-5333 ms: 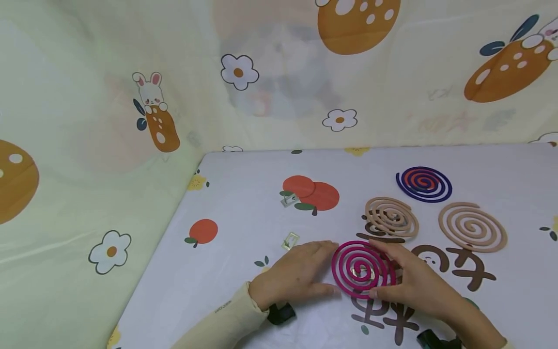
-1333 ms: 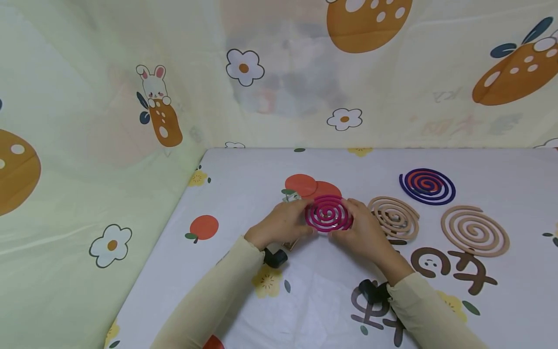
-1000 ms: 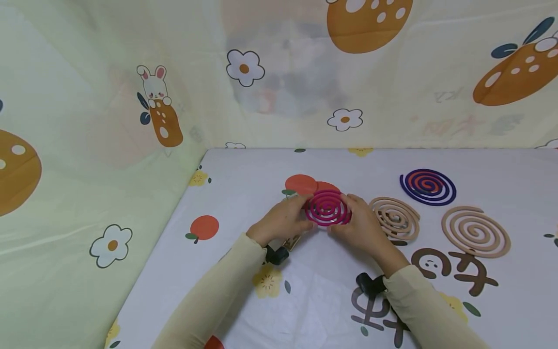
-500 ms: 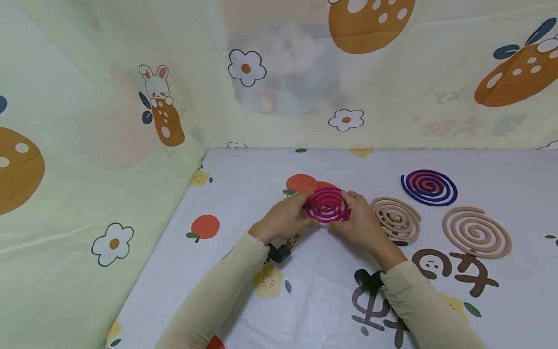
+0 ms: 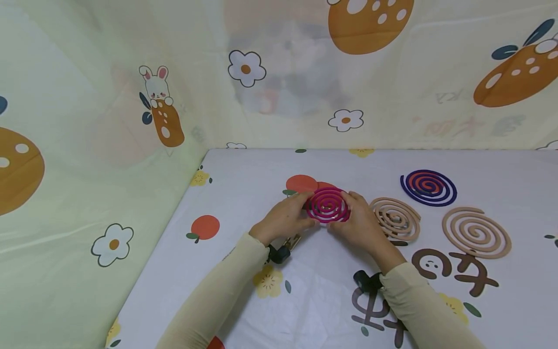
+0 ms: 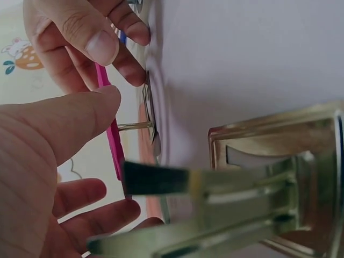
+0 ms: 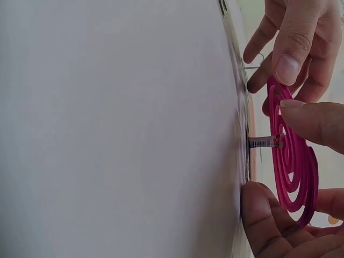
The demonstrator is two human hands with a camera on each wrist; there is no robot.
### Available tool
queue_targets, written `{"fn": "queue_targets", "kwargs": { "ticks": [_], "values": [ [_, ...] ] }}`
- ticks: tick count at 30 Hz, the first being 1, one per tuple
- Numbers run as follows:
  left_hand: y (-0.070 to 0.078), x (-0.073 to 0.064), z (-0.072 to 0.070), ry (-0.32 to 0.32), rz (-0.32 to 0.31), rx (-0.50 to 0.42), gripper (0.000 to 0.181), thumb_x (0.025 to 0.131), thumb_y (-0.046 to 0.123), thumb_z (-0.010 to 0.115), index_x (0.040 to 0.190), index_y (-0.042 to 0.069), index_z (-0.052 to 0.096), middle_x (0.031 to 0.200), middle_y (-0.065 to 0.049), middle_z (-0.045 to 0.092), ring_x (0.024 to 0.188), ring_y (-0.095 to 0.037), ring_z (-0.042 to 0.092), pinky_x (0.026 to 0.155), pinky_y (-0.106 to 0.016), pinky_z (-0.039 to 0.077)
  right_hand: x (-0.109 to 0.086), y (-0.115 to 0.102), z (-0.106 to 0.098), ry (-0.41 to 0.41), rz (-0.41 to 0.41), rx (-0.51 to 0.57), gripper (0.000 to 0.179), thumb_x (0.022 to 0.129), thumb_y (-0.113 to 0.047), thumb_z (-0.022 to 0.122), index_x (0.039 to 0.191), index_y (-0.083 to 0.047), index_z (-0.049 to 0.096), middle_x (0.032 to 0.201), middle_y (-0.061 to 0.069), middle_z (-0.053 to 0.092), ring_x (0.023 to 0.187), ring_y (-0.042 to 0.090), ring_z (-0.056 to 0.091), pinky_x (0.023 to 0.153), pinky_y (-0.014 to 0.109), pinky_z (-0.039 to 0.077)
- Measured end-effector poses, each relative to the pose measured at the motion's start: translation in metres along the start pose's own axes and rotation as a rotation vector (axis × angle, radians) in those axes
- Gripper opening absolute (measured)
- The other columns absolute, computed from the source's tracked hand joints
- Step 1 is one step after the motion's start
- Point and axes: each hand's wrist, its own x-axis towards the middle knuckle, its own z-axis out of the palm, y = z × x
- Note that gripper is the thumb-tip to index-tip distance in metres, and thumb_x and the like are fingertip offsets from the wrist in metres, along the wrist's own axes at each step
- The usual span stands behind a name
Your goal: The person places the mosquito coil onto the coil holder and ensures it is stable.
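Observation:
Between both hands, a pink mosquito coil (image 5: 328, 206) lies roughly level just above the white table. My left hand (image 5: 283, 218) pinches its left edge, thumb in front. The right hand (image 5: 359, 225) grips the opposite edge the same way. Side-on in the left wrist view, the coil (image 6: 114, 145) sits at the tip of a thin metal prong rising from a flat stand (image 6: 137, 127). The right wrist view shows that prong (image 7: 260, 142) meeting the coil's centre. A second metal coil stand (image 5: 293, 241) rests beside my left wrist, its upright prongs large in the left wrist view.
Right of the hands lie two beige coils, one close by (image 5: 394, 218) and one farther right (image 5: 476, 232). Behind them is a dark blue and red coil (image 5: 428, 187). Patterned cloth walls (image 5: 279, 97) stand at the back and left. Black wrist cameras (image 5: 368, 281) hang under the forearms.
From the table's front middle, both hands have carried the pink coil back and left, over the stand by the printed fruit. During the last half second they hold almost still.

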Motion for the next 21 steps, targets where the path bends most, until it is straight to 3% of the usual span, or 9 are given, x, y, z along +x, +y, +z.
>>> {"fn": "queue_targets", "kwargs": {
  "ticks": [21],
  "values": [
    [-0.0046,-0.0001,0.0051,0.032,0.016,-0.009,0.072,0.097,0.032,0.075,0.157,0.009,0.042,0.153,-0.007,0.054,0.139,-0.021,0.053,0.115,-0.039,0.044,-0.0008,-0.0027,-0.0001,-0.008,0.028,-0.007,0.089,0.085,-0.018,0.082,0.155,0.012,0.036,0.160,0.040,0.028,0.146,0.059,0.030,0.116,0.072,0.027]
  ]
}}
